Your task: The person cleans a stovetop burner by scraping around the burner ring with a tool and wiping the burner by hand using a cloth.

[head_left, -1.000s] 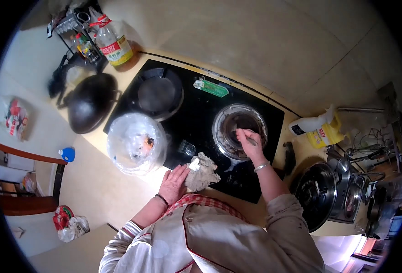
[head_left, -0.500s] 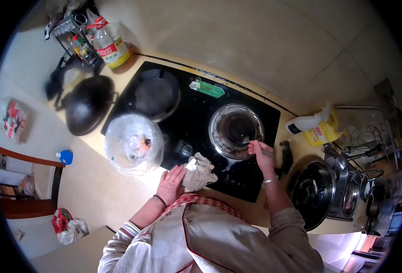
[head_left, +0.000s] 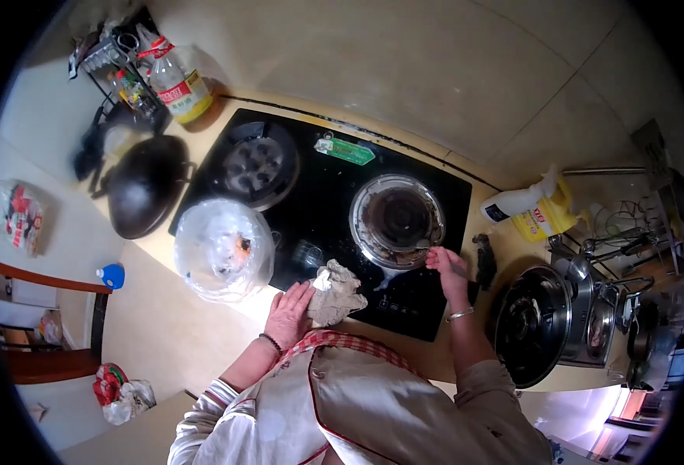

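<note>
My left hand [head_left: 288, 314] lies flat at the front edge of the black cooktop [head_left: 322, 209], fingers stretched out. Its fingertips meet a crumpled grey-beige rag [head_left: 336, 294]. My right hand [head_left: 446, 266] is closed around a slim metal tool [head_left: 424, 249], whose exact kind I cannot make out. The tool's tip is at the lower right rim of the round right burner [head_left: 397, 221]. Brown-black grime coats that burner's metal ring. Left of the rag stands a wide bowl covered with clear plastic [head_left: 224, 249], with orange and dark scraps inside.
A black wok [head_left: 149, 186] and an oil bottle [head_left: 180, 87] stand at the left. The left burner [head_left: 256, 165] is dark. At the right are a yellow-and-white cleaner bottle [head_left: 539, 213], a dark scouring pad [head_left: 484, 262] and a large black pan [head_left: 533, 325] beside a utensil rack.
My right hand has shifted slightly, with the tool tip moving down and right along the burner rim. My left hand stays by the rag. The whole view has shifted a little.
</note>
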